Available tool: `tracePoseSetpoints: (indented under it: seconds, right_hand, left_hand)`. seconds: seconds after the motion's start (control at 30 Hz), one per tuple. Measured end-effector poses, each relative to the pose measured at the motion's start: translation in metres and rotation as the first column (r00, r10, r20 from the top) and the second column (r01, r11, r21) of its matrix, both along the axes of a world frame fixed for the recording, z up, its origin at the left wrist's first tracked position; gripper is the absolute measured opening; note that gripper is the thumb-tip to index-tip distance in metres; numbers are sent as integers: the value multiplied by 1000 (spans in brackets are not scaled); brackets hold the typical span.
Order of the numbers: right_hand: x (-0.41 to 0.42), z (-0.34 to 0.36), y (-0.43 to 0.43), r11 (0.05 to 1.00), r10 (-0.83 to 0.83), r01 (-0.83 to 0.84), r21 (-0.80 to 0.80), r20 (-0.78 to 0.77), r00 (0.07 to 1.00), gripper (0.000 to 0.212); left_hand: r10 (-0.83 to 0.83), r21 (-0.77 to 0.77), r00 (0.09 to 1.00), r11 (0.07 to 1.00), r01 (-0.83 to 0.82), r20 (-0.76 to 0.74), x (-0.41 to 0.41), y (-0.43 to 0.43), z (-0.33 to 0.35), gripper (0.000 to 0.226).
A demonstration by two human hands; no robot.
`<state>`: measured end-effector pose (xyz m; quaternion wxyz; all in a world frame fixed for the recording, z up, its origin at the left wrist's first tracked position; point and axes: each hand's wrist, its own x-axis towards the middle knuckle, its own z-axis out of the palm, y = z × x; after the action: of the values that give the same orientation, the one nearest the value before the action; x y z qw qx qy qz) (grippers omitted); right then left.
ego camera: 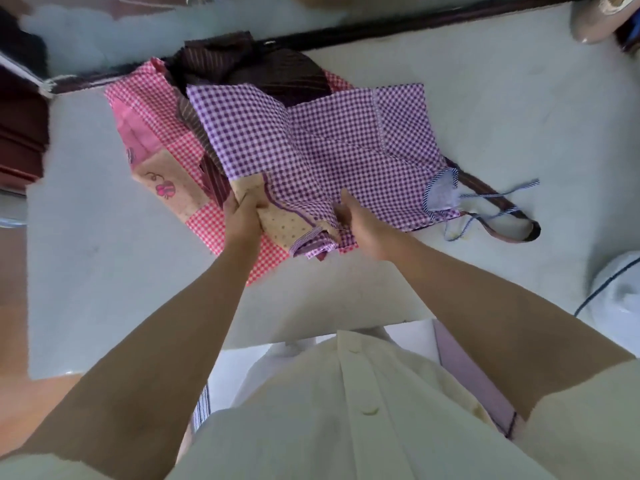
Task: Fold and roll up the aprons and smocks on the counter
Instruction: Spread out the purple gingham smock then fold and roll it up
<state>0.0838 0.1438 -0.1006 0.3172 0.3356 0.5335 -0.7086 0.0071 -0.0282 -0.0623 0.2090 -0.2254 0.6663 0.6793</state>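
Aprons, 3 in all, lie heaped on the counter (104,244): purple gingham apron (332,147) on top, pink gingham apron (156,126) beneath, dark striped garment (252,67) behind. At the purple one's near edge, the left hand (242,213) pinches its tan patch (291,223) and the right hand (353,220) grips bunched cloth.

Cream button-front shirt (360,410) — short sleeves, bare forearms, no rings on hands.

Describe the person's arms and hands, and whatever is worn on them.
Both arms are bare from the short cream sleeves down. The sleeves belong to a cream buttoned shirt. The left hand and right hand carry no glove, watch or ring that shows.
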Motion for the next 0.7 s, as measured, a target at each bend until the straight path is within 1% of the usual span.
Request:
tracePoseSetpoints:
  seconds: [0.07,0.1,0.17,0.23,0.27,0.3,0.33,0.4,0.43,0.47,0.53,0.57,0.6,0.63,0.67,0.7]
  right_hand:
    - [-3,0,-13,995,54,-47,93,-69,996,61]
    - [-2,-2,-21,995,46,-38,90,-94,995,59]
    - [-2,-3,-36,991,21,-2,133,-137,990,52]
    - [0,-7,-45,979,23,17,204,-192,981,38]
    - [2,-13,-52,954,75,-2,300,-234,969,37]
    - [6,-23,-56,906,153,-30,422,-262,953,42]
    - [13,-28,-63,829,235,-54,556,-260,937,47]
    - [31,-41,-76,688,346,-15,726,-309,886,60]
    - [40,-47,-80,638,399,15,770,-346,849,69]
    - [52,-50,-89,560,475,17,828,-338,813,79]
    - [69,-60,-101,360,632,-27,933,-222,743,104]
    - [75,-66,-105,300,660,-37,953,-180,729,112]
    - [81,-68,-112,264,660,-11,964,-173,731,111]
    - [84,-69,-116,262,637,48,964,-210,742,103]
    - [83,-68,-119,303,573,115,946,-277,772,87]
    - [80,-65,-121,378,478,180,908,-359,802,68]
  left_hand:
    - [48,-20,998,999,-47,48,6,-34,-7,29]
    - [45,-48,997,998,-42,60,9,-51,-10,29]
    - [-43,-118,995,992,53,90,13,-80,-17,30]
    - [-145,-163,981,973,166,132,16,-98,-24,34]
    - [-181,-170,973,964,204,142,15,-109,-26,35]
    - [-209,-164,966,959,233,151,15,-115,-27,34]
    - [-240,-149,956,953,265,167,13,-123,-29,32]
    - [-300,-80,926,942,325,230,11,-135,-31,26]
    - [-331,-31,907,936,351,259,12,-138,-31,22]
    - [-377,18,885,922,387,272,12,-143,-31,20]
    - [-452,119,850,892,436,270,16,-149,-29,20]
    - [-470,166,840,882,441,271,18,-151,-28,22]
    - [-481,206,832,875,438,278,23,-154,-27,24]
    - [-500,239,818,863,445,285,28,-156,-25,23]
    - [-530,260,797,845,468,289,32,-157,-24,21]
    - [-564,274,774,823,498,287,37,-158,-23,20]
